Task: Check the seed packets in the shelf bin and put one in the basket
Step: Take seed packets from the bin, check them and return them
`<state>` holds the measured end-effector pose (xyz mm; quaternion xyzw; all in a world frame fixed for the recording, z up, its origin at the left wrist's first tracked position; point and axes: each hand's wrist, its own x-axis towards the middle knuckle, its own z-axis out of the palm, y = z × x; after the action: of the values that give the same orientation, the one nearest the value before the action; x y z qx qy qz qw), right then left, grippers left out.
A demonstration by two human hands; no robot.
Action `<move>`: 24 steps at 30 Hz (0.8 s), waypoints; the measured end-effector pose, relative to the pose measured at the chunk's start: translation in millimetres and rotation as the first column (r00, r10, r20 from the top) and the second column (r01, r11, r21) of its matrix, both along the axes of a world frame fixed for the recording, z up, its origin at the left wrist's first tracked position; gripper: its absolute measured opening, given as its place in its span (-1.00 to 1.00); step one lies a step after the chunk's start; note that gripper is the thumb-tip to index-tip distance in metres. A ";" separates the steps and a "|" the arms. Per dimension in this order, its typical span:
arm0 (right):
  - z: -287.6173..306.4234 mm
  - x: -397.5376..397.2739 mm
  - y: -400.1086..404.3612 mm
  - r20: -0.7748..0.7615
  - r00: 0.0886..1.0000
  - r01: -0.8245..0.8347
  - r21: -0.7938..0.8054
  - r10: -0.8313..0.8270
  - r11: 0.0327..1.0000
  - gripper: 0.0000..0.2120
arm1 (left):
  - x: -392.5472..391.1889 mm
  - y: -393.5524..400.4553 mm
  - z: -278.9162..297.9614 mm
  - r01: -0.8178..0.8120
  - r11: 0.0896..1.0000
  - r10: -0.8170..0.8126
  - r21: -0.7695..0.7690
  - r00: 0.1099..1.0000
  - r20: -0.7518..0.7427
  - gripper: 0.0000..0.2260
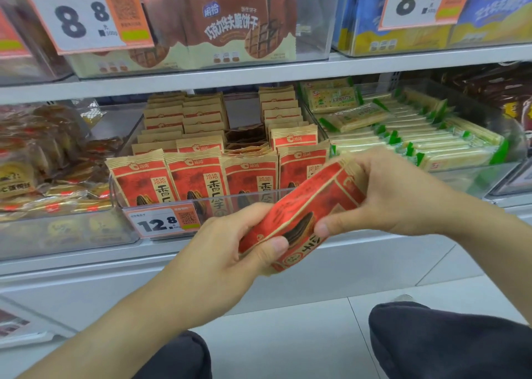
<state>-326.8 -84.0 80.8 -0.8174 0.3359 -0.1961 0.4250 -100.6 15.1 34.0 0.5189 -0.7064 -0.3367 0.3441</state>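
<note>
Left hand [227, 252] and right hand [394, 197] each pinch one end of a seed packet [305, 214], thumbs on its face. Packet tilted, red and tan, dark seed print. It sits in front of the clear shelf bin [201, 201], which holds rows of matching packets.

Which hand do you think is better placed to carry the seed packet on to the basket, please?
Probably the right hand: it grips the tilted seed packet around its upper end, while the left hand only pinches the lower edge. No basket is in view, so this is tentative.
</note>
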 end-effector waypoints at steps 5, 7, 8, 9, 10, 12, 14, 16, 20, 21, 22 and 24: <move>-4.0 2.0 7.7 -0.002 0.993 -0.122 -0.102 0.122 0.987 -0.71 | 7.6 -2.5 -0.2 -0.036 0.989 0.056 -0.141 0.988 0.142 -0.83; -4.8 4.9 11.2 0.072 0.992 -0.093 -0.167 0.107 0.982 -0.72 | 9.6 -2.5 4.3 -0.115 0.970 0.143 -0.212 0.982 0.123 -0.84; -4.5 5.3 12.0 0.115 0.988 -0.070 -0.242 0.100 0.968 -0.73 | 10.6 -2.7 6.2 -0.169 0.950 0.203 -0.262 0.973 0.112 -0.77; -3.1 5.1 12.6 0.152 0.984 -0.034 -0.347 0.092 0.937 -0.74 | 11.4 -3.3 7.2 -0.224 0.922 0.270 -0.316 0.957 0.110 -0.68; -1.3 4.5 12.1 0.182 0.980 0.010 -0.455 0.082 0.890 -0.76 | 12.3 -4.2 7.3 -0.275 0.891 0.334 -0.362 0.936 0.111 -0.62; 4.0 2.8 10.0 0.245 0.968 0.101 -0.596 0.061 0.797 -0.77 | 12.8 -6.1 5.9 -0.353 0.843 0.426 -0.406 0.899 0.101 -0.51; 6.8 2.0 6.0 0.285 0.958 0.163 -0.662 0.044 0.732 -0.79 | 12.9 -8.7 3.9 -0.385 0.815 0.463 -0.433 0.882 0.088 -0.46; 6.6 4.2 2.9 0.269 0.963 0.184 -0.710 0.020 0.679 -0.78 | 13.4 -12.3 1.8 -0.415 0.802 0.493 -0.429 0.866 0.083 -0.47; 5.6 10.4 1.7 0.258 0.966 0.221 -0.766 -0.026 0.603 -0.79 | 17.0 -20.4 -4.6 -0.413 0.821 0.502 -0.395 0.851 0.155 -0.45; 6.6 12.0 3.0 0.254 0.967 0.214 -0.769 -0.019 0.603 -0.81 | 17.2 -21.6 -5.3 -0.388 0.836 0.482 -0.388 0.857 0.181 -0.44; 7.9 13.4 4.7 0.248 0.969 0.203 -0.765 -0.011 0.611 -0.81 | 17.0 -22.5 -5.5 -0.363 0.852 0.457 -0.377 0.867 0.199 -0.45; 11.8 14.1 9.7 0.249 0.968 0.198 -0.750 -0.007 0.631 -0.80 | 16.1 -22.8 -5.2 -0.336 0.877 0.421 -0.344 0.883 0.208 -0.44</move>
<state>-312.7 -74.3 92.6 -0.8723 0.2167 -0.4344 0.0592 -84.4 -7.6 28.9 0.6320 -0.6734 -0.0759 0.3760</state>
